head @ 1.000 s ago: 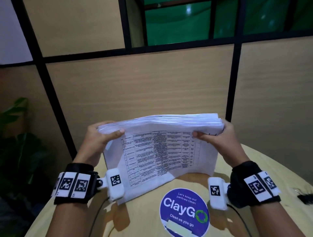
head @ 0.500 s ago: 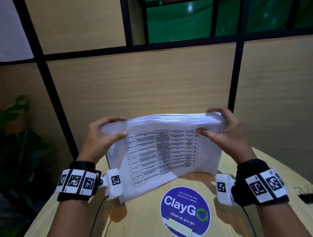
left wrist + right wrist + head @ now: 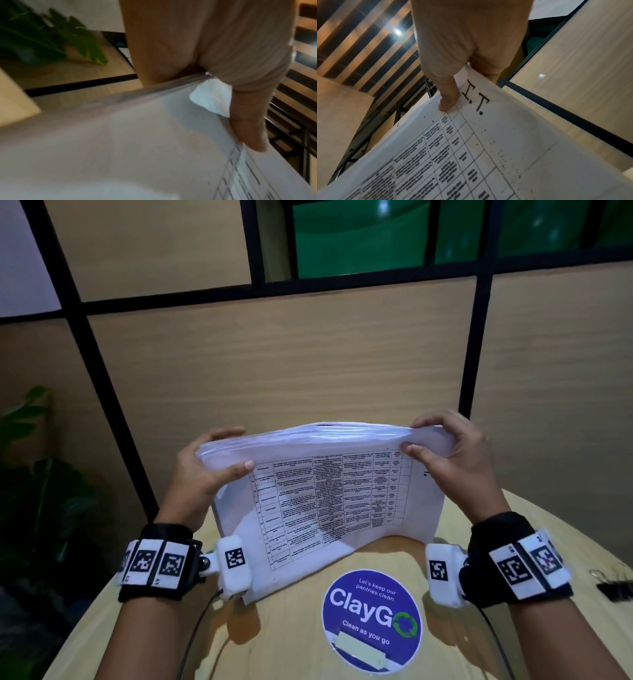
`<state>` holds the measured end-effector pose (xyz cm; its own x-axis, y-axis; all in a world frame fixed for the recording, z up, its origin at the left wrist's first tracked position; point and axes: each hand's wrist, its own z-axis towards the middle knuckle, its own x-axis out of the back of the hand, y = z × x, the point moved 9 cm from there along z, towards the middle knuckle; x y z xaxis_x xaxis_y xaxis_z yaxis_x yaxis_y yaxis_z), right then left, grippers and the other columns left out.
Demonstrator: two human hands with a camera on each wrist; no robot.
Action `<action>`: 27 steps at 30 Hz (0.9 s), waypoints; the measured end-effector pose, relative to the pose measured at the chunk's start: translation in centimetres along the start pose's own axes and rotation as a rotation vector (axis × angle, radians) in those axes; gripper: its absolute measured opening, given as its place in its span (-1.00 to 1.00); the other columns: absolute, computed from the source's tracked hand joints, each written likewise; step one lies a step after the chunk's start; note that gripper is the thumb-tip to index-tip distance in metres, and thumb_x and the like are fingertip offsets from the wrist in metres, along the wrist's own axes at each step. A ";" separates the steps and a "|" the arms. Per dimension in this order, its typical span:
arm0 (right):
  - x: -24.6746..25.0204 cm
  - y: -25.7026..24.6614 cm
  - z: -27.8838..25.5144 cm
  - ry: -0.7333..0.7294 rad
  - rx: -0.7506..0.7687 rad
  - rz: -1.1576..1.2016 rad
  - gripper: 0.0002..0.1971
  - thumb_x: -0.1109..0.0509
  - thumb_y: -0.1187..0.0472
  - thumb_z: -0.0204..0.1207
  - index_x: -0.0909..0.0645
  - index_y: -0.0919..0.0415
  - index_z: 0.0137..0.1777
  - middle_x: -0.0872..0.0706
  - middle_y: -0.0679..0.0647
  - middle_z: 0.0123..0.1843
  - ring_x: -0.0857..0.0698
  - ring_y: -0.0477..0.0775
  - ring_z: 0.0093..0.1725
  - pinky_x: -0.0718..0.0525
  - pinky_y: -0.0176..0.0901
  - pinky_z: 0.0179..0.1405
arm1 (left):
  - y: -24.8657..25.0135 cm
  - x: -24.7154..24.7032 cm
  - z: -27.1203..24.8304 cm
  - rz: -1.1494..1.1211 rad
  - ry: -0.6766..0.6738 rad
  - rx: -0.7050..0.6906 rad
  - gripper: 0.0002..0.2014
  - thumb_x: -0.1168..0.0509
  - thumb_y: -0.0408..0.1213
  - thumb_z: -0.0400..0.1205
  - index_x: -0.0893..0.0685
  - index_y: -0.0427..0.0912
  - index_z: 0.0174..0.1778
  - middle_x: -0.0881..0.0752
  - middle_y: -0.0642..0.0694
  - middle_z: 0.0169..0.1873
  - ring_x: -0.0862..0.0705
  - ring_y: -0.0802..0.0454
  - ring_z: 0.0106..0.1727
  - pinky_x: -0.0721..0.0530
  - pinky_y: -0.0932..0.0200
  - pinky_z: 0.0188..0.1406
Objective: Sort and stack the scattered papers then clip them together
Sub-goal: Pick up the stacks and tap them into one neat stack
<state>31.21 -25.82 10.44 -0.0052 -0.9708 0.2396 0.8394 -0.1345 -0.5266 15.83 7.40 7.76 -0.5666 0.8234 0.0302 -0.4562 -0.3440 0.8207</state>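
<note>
the paper stack (image 3: 329, 491) stands on edge on the worktop (image 3: 291, 642) behind the claygo sticker (image 3: 371, 616), left hand (image 3: 205, 470) and right hand (image 3: 455, 460) pinching its top corners, likely to square the sheets; binder clip (image 3: 616, 589) lies right of the sticker.

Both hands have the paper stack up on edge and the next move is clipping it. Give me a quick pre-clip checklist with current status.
1. Left hand grips the white printed paper stack: ok.
2. Right hand grips its other end: ok.
3. Stack's lower edge rests on the light wooden table: ok.
4. Top edges flush: not ok, sheets look fanned.
5. Black binder clip within reach at the table's right edge: ok.
6. A hand free for the clip: not ok.
</note>
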 end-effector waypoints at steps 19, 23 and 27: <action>1.6 1.1 -0.3 0.139 -0.006 -0.014 -0.75 -0.59 0.12 0.43 -0.57 -0.21 -0.24 -0.75 -0.05 -0.18 -0.73 -0.14 -0.09 -0.64 -0.25 -0.08 | -4.7 -1.2 0.1 -0.093 -0.091 0.220 -0.22 -0.66 -0.18 0.10 -0.66 -0.22 0.28 -0.83 -0.19 0.14 -0.79 -0.14 0.18 -0.80 0.05 0.06; 1.4 1.7 -0.3 0.130 -0.005 -0.061 -0.82 -0.55 -0.07 0.42 -0.60 -0.08 -0.22 -0.65 0.08 0.00 -0.69 0.06 0.19 -0.61 -0.16 0.05 | -5.5 -0.8 0.0 -0.111 -0.066 0.246 -0.02 -0.75 -0.16 0.00 -0.59 -0.31 0.37 -0.80 -0.28 0.19 -0.79 -0.21 0.21 -0.79 -0.06 0.13; -0.1 4.5 -0.8 -0.007 -0.250 0.111 -0.41 -0.56 -0.41 0.10 -0.49 -0.20 0.05 -0.55 -0.02 0.20 -0.63 -0.06 0.20 -0.62 -0.24 0.18 | -5.9 0.1 -0.2 -0.173 0.046 0.257 0.04 -0.70 -0.25 0.07 -0.44 -0.35 0.49 -0.71 -0.37 0.31 -0.70 -0.33 0.33 -0.69 -0.26 0.30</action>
<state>34.55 -26.52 7.41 0.0839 -0.9812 0.1740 0.6746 -0.0725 -0.7346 18.32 9.40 2.84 -0.5284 0.8368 -0.1435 -0.3633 -0.0701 0.9290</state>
